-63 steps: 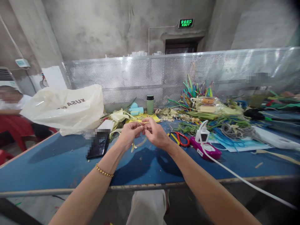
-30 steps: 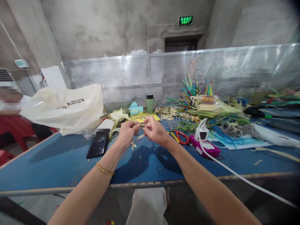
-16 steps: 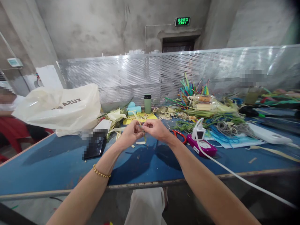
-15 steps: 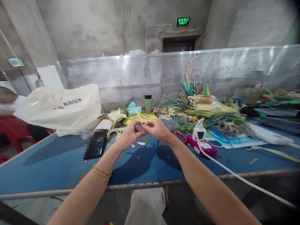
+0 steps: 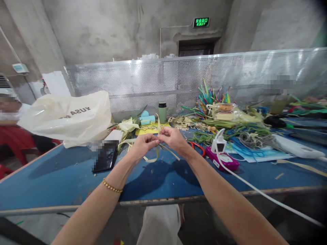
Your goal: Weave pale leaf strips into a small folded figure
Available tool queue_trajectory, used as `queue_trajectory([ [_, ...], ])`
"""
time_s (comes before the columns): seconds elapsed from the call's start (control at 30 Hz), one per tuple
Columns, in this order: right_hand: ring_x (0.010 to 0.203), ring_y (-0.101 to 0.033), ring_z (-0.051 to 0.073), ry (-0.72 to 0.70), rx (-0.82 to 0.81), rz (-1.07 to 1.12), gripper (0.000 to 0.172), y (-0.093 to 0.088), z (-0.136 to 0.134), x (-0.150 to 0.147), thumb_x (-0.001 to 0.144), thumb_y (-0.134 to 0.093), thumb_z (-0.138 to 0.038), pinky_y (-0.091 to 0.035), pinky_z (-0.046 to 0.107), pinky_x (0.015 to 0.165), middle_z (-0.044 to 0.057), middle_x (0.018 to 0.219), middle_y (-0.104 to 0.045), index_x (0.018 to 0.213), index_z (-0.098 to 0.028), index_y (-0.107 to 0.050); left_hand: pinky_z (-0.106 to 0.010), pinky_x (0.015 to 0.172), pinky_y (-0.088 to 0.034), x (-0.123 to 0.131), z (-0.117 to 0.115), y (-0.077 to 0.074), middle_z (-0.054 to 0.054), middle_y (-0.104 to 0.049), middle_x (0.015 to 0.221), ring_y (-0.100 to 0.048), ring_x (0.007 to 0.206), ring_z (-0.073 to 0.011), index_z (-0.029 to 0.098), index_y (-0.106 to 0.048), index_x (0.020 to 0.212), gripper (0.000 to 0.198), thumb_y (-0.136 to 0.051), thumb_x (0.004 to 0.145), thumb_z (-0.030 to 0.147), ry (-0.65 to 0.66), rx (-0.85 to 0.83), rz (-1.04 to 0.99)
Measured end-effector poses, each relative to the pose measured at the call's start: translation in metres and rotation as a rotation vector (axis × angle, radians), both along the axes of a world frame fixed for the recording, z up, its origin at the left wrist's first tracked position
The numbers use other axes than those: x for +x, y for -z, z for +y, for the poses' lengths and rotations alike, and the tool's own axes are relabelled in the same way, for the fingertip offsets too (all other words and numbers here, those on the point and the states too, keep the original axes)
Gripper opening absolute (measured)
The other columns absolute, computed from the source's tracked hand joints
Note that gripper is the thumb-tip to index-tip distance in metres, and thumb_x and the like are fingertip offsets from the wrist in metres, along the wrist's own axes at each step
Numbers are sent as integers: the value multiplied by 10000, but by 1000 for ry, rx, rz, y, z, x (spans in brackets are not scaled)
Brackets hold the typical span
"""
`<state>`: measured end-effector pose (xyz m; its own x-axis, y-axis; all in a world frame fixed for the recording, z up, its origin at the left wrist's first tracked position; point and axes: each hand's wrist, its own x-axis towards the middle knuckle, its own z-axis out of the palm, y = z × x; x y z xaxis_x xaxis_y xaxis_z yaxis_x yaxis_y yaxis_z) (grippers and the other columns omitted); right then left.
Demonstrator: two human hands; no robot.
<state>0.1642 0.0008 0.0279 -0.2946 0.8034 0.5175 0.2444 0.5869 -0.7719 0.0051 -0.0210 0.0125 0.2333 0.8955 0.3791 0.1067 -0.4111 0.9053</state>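
My left hand (image 5: 142,146) and my right hand (image 5: 172,139) meet above the middle of the blue table (image 5: 63,177), fingertips pinched together. Between them they hold pale yellow-green leaf strips (image 5: 158,149). One strip end sticks up above the fingers, another loops down under my left hand, and a third trails down to the right. A gold bead bracelet (image 5: 112,186) circles my left wrist. What the strips form inside the fingers is hidden.
A black phone (image 5: 106,157) lies left of my hands, a cream plastic bag (image 5: 68,115) behind it. Red-handled scissors (image 5: 196,148), a magenta power strip (image 5: 223,160) with white charger and cable, a green bottle (image 5: 162,112) and heaps of coloured strips (image 5: 230,126) crowd the right. A person sits at far left.
Both hands stayed together, working the strips. A strip end now stands up above the fingers, and a loop and a tail hang lower than before.
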Motion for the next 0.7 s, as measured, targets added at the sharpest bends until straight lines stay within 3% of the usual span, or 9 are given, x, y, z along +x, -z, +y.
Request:
queue_trajectory([
  [0.33,503,-407,87,54,49,-41,87,9,0,-7,714,-527,-232,-321,214,493,-38,534,-494,657,-167,-520,-223,481,-189,0,3,6,51,-410,517,-306,487,-65,137,-562,645,271,-739,630,342,-29,-24,24],
  [0.7,555,-457,99,47,107,-123,67,15,9,-6,746,-529,-217,-358,220,535,-29,607,-524,704,-164,-531,-215,471,-199,6,5,11,58,-419,508,-314,475,-52,134,-525,615,228,-720,618,252,-87,-55,-17],
])
